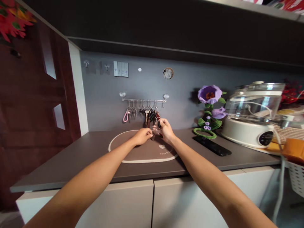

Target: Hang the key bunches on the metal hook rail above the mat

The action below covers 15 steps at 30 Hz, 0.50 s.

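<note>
Over a brown oval placemat my left hand and my right hand meet in front of the grey wall. My right hand pinches a dark red key fob hanging among several key bunches. These dangle from a metal hook rail. My left hand's fingertips close on a small metal key just below the fob. A pink loop keychain hangs apart at the rail's left end. The fingers hide part of the keys.
A flat black device lies on the dark countertop right of the mat. Beyond it stand a purple artificial flower and a white glass-lidded cooker. A dark wooden door is at the left.
</note>
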{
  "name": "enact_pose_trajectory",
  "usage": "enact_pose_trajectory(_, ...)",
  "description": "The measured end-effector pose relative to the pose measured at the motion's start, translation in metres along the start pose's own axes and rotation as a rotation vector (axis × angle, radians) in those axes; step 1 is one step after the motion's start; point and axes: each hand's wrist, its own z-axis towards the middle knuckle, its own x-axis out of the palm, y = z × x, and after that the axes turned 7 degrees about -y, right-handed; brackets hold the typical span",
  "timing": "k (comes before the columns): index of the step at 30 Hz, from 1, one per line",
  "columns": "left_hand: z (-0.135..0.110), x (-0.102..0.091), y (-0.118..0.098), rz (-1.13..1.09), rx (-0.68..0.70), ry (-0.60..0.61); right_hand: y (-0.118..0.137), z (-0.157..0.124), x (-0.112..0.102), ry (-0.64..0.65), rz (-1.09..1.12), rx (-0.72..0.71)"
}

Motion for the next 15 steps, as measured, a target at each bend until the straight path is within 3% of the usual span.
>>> enact_pose_trajectory(6, 0.0, -0.004, 0.005, 0.199, 0.082, 0.026, 0.014, 0.015, 0.001, -0.137, -0.108, -0.076)
enact_pose_trajectory(15, 0.001, -0.007, 0.002, 0.319, 0.081, 0.061, 0.042, 0.067, 0.008, -0.211, -0.348, -0.176)
